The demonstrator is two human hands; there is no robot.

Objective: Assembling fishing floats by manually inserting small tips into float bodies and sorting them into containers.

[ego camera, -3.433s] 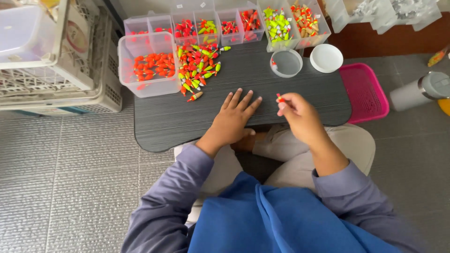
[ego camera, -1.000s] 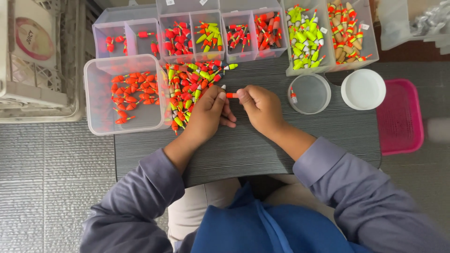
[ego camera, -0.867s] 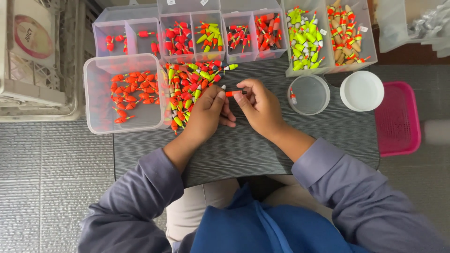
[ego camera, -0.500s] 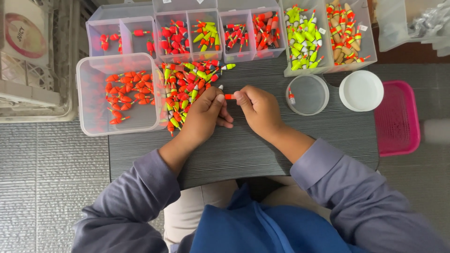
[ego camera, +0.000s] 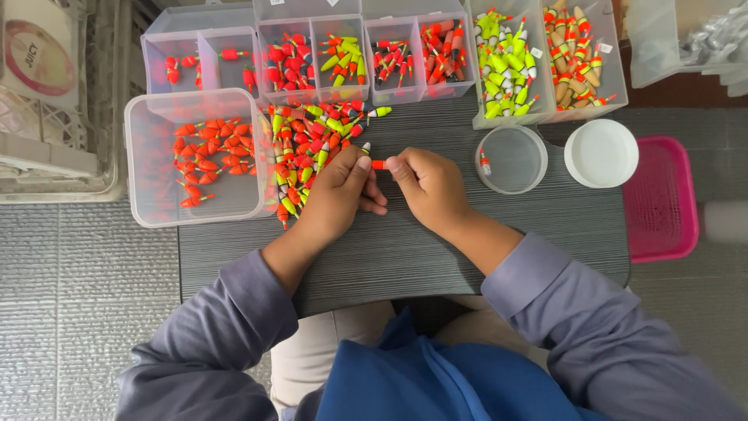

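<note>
My left hand (ego camera: 336,195) and my right hand (ego camera: 431,187) meet over the dark table (ego camera: 405,249), each pinching one end of a small red float (ego camera: 379,164). Just left of my left hand lies a loose pile of red, orange and yellow-green floats (ego camera: 308,148) on the table. A clear square tub (ego camera: 195,160) with several red floats stands at the table's left end. To the right of my right hand sits a round clear dish (ego camera: 512,160) holding one float.
A row of clear compartment boxes (ego camera: 343,54) with sorted floats lines the far edge, with a box of yellow and tan floats (ego camera: 545,62) beside it. A white round lid (ego camera: 601,153), a pink basket (ego camera: 662,199) and white crates (ego camera: 54,101) flank the table.
My hands came from the table's front to the pile and now hold a red float between them. Over the last second they barely move; the view shifts slightly.
</note>
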